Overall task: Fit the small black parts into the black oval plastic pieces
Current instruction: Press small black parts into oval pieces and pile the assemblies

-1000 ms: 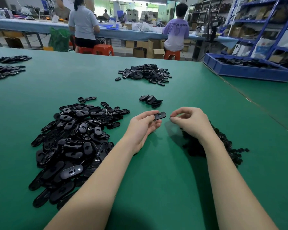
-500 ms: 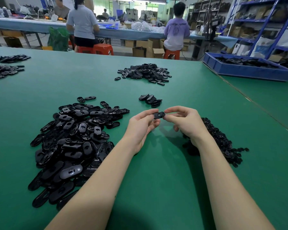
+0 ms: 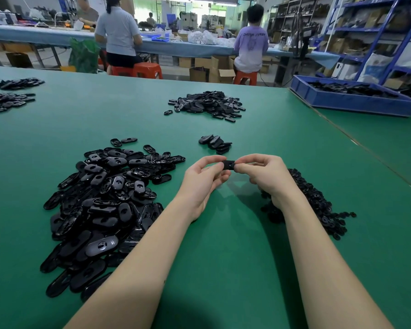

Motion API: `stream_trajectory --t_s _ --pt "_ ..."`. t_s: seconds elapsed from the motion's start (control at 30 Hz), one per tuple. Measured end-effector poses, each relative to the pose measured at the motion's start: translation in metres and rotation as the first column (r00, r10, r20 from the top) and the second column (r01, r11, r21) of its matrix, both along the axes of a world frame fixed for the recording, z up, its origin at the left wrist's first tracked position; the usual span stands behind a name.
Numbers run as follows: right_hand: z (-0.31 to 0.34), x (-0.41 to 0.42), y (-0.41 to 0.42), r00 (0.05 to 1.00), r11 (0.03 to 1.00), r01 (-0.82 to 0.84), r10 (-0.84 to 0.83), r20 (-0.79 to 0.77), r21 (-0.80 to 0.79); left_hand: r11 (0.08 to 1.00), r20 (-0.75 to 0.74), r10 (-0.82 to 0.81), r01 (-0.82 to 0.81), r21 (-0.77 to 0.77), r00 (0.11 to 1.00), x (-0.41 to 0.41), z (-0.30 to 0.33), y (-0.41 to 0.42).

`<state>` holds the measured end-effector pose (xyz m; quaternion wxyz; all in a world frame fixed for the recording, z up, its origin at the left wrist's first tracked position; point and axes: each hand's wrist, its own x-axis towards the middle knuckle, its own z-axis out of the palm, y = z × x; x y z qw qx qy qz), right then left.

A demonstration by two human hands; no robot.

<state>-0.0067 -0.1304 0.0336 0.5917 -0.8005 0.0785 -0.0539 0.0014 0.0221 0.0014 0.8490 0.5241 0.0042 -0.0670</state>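
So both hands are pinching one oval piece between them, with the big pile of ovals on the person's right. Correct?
Not quite. The head view shows the left hand and right hand pinching one oval piece between them, but the big pile of ovals lies on the person's left; the pile of small black parts is on the right.

The worktop (image 3: 223, 269) is plain green. Glossy black oval pieces (image 3: 100, 210) lie heaped on it (some catch grey highlights), and the small parts (image 3: 323, 207) are matte black. A blue tray (image 3: 342, 103) holds black pieces; the stools (image 3: 147, 68) are orange-red.
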Motion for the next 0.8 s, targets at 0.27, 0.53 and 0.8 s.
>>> stream_trajectory --t_s 0.27,0.53,0.8 --pt "0.0 0.001 0.002 1.0 0.999 0.002 -0.002 0.0 -0.033 1.0 0.012 -0.018 0.017 0.006 1.0 0.0 0.0 0.0" --pt "0.003 0.0 -0.002 0.999 0.996 0.042 -0.042 -0.008 -0.075 0.996 0.031 -0.049 0.046 0.072 0.998 -0.002 0.0 0.0" --pt "0.004 -0.006 -0.01 0.996 1.0 -0.021 0.021 -0.083 -0.005 0.993 -0.015 -0.116 0.116 0.023 0.993 -0.001 0.005 0.006"
